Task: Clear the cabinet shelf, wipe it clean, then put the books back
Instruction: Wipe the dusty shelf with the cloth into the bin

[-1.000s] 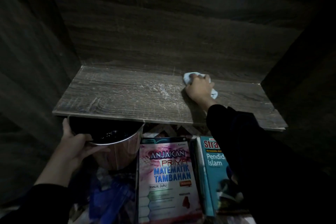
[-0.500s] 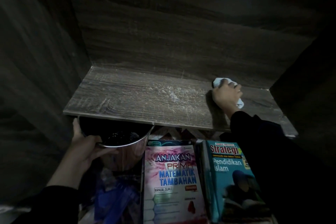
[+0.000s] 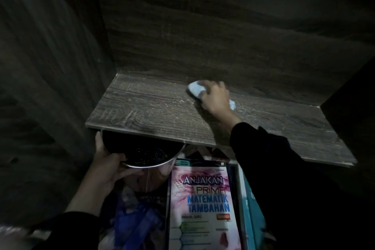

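Observation:
The dark wood-grain cabinet shelf (image 3: 146,111) is bare of books and shows pale dusty streaks. My right hand (image 3: 216,95) presses a crumpled white cloth (image 3: 195,88) onto the shelf near the back wall, right of the middle. My left hand (image 3: 110,165) grips the rim of a metal pot (image 3: 146,162) held just under the shelf's front edge at the left. Below the shelf lies a pink book "Anjakan Prima Matematik Tambahan" (image 3: 203,203), and a teal book (image 3: 251,207) next to it is mostly hidden by my right sleeve.
Dark cabinet walls close in at the left (image 3: 52,67), back (image 3: 223,42) and right (image 3: 353,91). Blue plastic clutter (image 3: 138,221) lies below the pot, left of the books. The light is dim.
My right hand has swept the cloth from the right end of the shelf back toward the middle. The view has shifted right and down. My left hand still holds the pot.

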